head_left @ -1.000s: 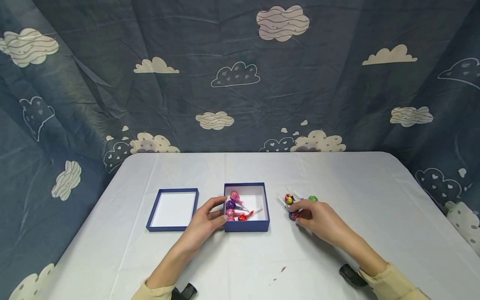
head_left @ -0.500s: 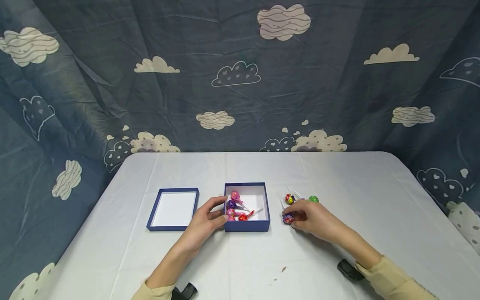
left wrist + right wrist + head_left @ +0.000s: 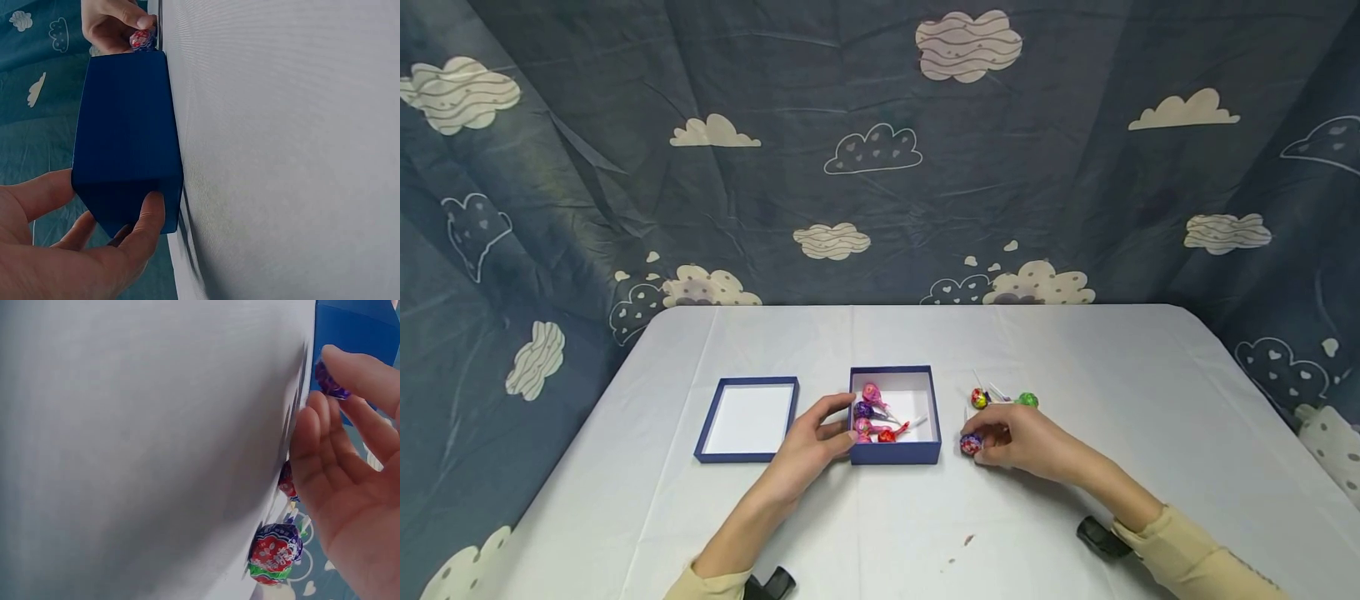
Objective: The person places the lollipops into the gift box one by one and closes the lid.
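Note:
My right hand (image 3: 1026, 437) pinches a purple-and-red wrapped lollipop (image 3: 971, 444) between thumb and fingers, just right of the blue box. Its white stick points away from me. In the right wrist view the lollipop's purple wrapper (image 3: 332, 383) shows between the fingertips. My left hand (image 3: 805, 446) rests its fingertips against the left side of the open blue box (image 3: 897, 452), one finger at the rim and the thumb on the wall, as the left wrist view shows. Inside lie several lollipops: pink (image 3: 871, 392), purple (image 3: 862, 410) and red (image 3: 887, 435).
Beyond my right hand lie a red-and-yellow lollipop (image 3: 980, 398) and a green one (image 3: 1027, 400), with more sticks beside them. Left of the box lies the blue-edged lid (image 3: 748, 419), white inside up. Small brown marks (image 3: 968, 540) show on the white tablecloth.
My right hand has drawn the purple-and-red lollipop away from the others, toward me and slightly left. The left hand and the box have stayed put.

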`<action>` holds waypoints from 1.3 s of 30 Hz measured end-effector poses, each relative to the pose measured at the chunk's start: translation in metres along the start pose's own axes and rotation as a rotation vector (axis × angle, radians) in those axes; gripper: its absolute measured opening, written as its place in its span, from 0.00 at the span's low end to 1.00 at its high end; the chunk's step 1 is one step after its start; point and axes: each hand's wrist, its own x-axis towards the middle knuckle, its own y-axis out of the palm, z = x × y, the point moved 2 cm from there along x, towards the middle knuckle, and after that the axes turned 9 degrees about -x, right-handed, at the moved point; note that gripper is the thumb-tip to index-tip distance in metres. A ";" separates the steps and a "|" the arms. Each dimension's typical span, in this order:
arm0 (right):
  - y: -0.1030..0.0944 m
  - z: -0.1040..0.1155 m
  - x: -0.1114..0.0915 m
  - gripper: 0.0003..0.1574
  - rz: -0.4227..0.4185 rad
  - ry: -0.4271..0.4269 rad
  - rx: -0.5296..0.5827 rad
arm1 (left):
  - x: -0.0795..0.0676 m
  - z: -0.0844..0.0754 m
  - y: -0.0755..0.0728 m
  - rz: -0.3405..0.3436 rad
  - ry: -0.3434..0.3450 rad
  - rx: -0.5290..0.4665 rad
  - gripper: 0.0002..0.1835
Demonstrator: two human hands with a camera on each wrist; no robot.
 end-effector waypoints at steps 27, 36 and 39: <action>-0.005 0.023 -0.004 0.16 -0.164 0.100 -0.006 | 0.000 -0.001 0.000 -0.002 -0.006 0.003 0.28; -0.008 0.031 -0.002 0.18 -0.245 0.075 0.038 | 0.000 -0.001 0.001 -0.003 -0.008 0.006 0.28; -0.010 0.033 -0.001 0.18 -0.268 0.057 0.057 | 0.000 -0.001 0.001 -0.005 -0.006 0.006 0.28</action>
